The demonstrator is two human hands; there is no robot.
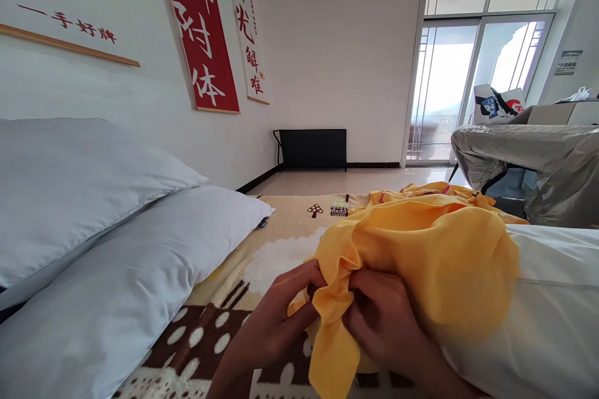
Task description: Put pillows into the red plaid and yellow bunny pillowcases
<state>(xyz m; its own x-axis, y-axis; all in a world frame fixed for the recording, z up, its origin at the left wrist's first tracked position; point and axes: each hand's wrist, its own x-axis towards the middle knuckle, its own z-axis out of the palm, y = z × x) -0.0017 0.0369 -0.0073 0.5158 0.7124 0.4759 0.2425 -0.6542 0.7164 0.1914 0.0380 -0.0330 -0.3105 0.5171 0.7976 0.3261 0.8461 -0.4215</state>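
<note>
A smooth yellow cloth [449, 255], bunched in folds, lies in front of me; it may be a bedding cover, but its full shape is hidden. My left hand [283, 308] pinches its gathered near edge, with thumb and fingers closed on the fabric. On the other side of the same twisted fold, my right hand [386, 312] is closed too, its fingertips partly tucked behind the cloth. A loose yellow end hangs down between both hands. Under and to the right of the cloth is a plump white piece of bedding [556, 312].
Two white pillows [116, 287] are stacked on the left. Beneath everything spreads a patterned brown and beige blanket [219, 330]. Farther off, a black folded panel [313, 149] leans by the wall, and a table under silvery covering [528, 143] stands at right, near glass doors [444, 87].
</note>
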